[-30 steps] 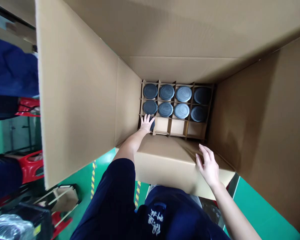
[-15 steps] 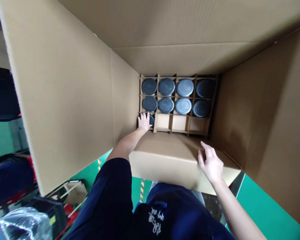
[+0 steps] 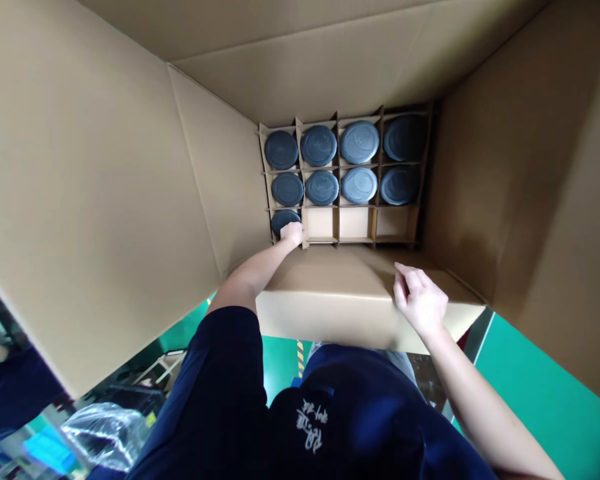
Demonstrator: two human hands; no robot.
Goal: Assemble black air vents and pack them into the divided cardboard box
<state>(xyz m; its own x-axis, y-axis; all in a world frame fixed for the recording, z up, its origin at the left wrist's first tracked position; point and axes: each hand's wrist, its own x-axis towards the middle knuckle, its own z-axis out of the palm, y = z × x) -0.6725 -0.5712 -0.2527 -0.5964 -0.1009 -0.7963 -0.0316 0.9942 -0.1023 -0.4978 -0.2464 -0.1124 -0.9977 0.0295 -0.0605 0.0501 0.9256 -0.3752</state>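
Deep inside an open cardboard box [image 3: 325, 310], a cardboard divider [image 3: 338, 223] splits the floor into cells. Dark round-topped objects [image 3: 321, 188] fill the two far rows. In the near row, one dark round object [image 3: 285, 220] sits in the leftmost cell; the other three cells hold none. My left hand [image 3: 293, 233] is at that leftmost cell, its fingers curled at the divider wall; what they grip, if anything, is hidden. Over the box's near flap is my right hand [image 3: 420, 299], fingers loosely bent and thumb apart, holding nothing.
Tall box flaps rise at the left [image 3: 90, 200], far side and right [image 3: 540, 167]. Below lies a green floor [image 3: 540, 380] with striped tape. Clear plastic wrap [image 3: 107, 433] and a blue item [image 3: 51, 450] are at the lower left, near another person's sleeve [image 3: 15, 393].
My left hand has drawn back from the top of the near-left round object and its fingers have curled. The view has shifted, with the cells now higher and larger in the picture.
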